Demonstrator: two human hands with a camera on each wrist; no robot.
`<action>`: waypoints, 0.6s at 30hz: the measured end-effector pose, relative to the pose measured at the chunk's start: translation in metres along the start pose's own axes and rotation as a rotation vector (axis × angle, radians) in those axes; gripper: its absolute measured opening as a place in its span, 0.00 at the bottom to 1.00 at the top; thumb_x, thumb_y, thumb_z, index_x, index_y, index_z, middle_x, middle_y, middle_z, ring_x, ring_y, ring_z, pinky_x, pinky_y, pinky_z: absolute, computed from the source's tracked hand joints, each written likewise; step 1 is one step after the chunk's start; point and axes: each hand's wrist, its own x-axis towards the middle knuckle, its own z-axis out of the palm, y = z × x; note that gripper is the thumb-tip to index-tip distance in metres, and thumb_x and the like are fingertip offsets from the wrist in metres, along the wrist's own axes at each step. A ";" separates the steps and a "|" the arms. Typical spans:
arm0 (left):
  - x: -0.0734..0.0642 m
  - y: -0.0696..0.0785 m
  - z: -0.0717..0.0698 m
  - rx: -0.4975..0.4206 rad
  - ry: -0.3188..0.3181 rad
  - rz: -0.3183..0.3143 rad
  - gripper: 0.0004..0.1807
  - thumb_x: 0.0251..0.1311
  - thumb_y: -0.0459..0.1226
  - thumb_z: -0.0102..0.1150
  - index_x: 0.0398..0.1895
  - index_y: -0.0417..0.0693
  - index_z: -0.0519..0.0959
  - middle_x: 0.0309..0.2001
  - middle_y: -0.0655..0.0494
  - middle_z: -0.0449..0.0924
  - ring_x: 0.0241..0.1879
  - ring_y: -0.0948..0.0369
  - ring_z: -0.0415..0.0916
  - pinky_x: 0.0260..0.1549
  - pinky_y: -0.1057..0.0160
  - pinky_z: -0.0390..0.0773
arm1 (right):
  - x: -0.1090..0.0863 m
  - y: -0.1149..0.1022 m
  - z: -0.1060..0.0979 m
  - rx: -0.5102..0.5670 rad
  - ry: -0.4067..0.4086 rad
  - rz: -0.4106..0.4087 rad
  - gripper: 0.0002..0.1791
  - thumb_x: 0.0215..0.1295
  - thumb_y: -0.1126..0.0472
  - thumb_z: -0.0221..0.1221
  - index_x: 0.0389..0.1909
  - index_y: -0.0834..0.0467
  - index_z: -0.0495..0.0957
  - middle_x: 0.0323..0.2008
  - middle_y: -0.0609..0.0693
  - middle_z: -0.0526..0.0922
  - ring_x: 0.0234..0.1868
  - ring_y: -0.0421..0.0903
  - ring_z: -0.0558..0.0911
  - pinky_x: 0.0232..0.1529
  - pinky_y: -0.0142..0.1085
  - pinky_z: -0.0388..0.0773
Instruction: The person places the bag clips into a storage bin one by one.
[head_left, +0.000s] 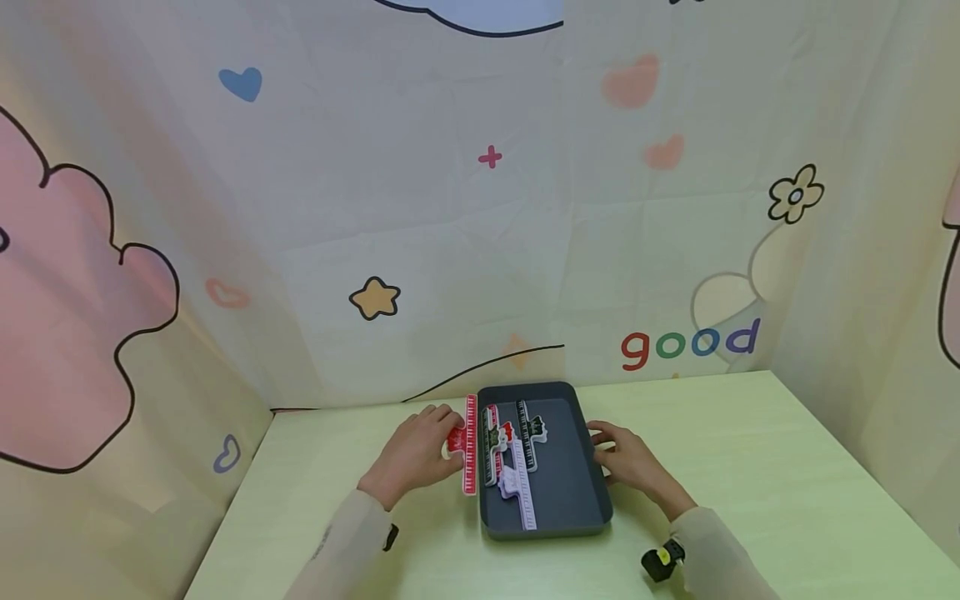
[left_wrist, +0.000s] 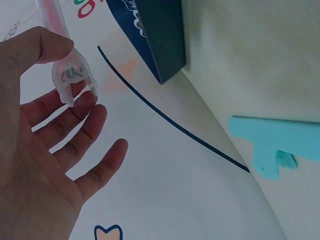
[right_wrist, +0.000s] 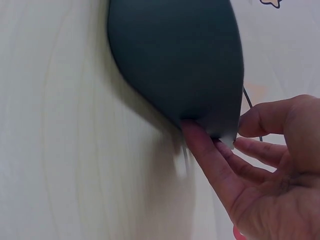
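Note:
My left hand (head_left: 420, 450) pinches a red clip (head_left: 470, 450) with a long strip of white marks, upright beside the left wall of a dark grey tray (head_left: 566, 492). In the left wrist view the thumb and fingers hold its translucent end (left_wrist: 69, 75), where a metal spring shows. Inside the tray, toward its left, lie a lilac clip (head_left: 524, 492), a black clip (head_left: 527, 433) and overlapping red and black ones (head_left: 489, 450). My right hand (head_left: 626, 454) grips the tray's right edge; in the right wrist view its fingers touch the tray's wall (right_wrist: 175, 55).
The tray stands on a pale wooden table (head_left: 750, 467), close to a printed cloth (head_left: 450, 208) hanging behind. More cloth hangs at both sides. A flat turquoise piece (left_wrist: 275, 137) shows at the right of the left wrist view; the head view does not show it.

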 end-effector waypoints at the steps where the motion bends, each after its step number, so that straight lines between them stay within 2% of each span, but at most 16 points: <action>1: 0.002 0.003 -0.001 0.001 0.002 0.006 0.21 0.54 0.49 0.63 0.50 0.53 0.78 0.41 0.63 0.74 0.39 0.64 0.65 0.37 0.64 0.70 | 0.000 0.000 0.000 0.003 -0.001 0.006 0.29 0.65 0.70 0.51 0.69 0.63 0.65 0.58 0.68 0.75 0.49 0.57 0.82 0.31 0.44 0.86; 7: 0.013 0.019 -0.006 0.004 -0.005 0.025 0.20 0.56 0.49 0.62 0.50 0.53 0.77 0.40 0.62 0.74 0.40 0.63 0.66 0.38 0.63 0.72 | 0.001 0.001 0.000 0.031 -0.005 0.041 0.30 0.66 0.70 0.51 0.70 0.62 0.64 0.60 0.67 0.74 0.51 0.58 0.81 0.32 0.44 0.86; 12: 0.025 0.032 -0.011 -0.005 -0.032 0.017 0.23 0.57 0.51 0.62 0.53 0.53 0.77 0.46 0.60 0.76 0.44 0.61 0.68 0.44 0.59 0.76 | 0.001 0.002 -0.001 0.055 -0.012 0.054 0.30 0.65 0.70 0.51 0.70 0.62 0.64 0.60 0.67 0.73 0.51 0.57 0.81 0.33 0.44 0.86; 18: 0.038 0.045 -0.014 0.014 -0.040 0.047 0.23 0.57 0.50 0.61 0.53 0.51 0.77 0.50 0.58 0.77 0.44 0.60 0.70 0.43 0.61 0.77 | 0.001 0.003 -0.002 0.095 -0.024 0.062 0.30 0.65 0.71 0.51 0.70 0.62 0.63 0.60 0.68 0.72 0.50 0.56 0.81 0.34 0.45 0.86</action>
